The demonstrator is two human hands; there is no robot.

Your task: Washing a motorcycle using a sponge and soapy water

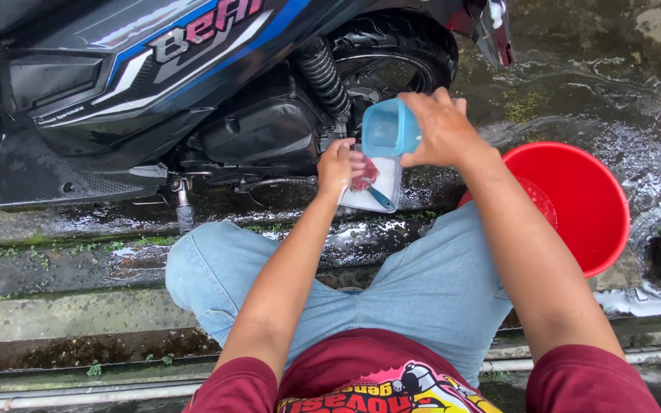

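Note:
My right hand (444, 128) grips a small blue plastic dipper (389, 128), tilted with its mouth towards me, just above a soft pouch. My left hand (337, 164) pinches the top of that white refill pouch (372, 187), which has red and blue print. Both hands meet in front of the rear wheel (392, 53) of a black and blue scooter (154, 84). I am squatting, with my knees in light blue jeans (422, 291) below my arms.
A red bucket (583, 206) stands on the wet concrete at my right, beside my right forearm. The scooter's rear shock and engine cover sit just beyond my hands. Soapy water and foam spread over the ground at right. Mossy concrete steps run across at left.

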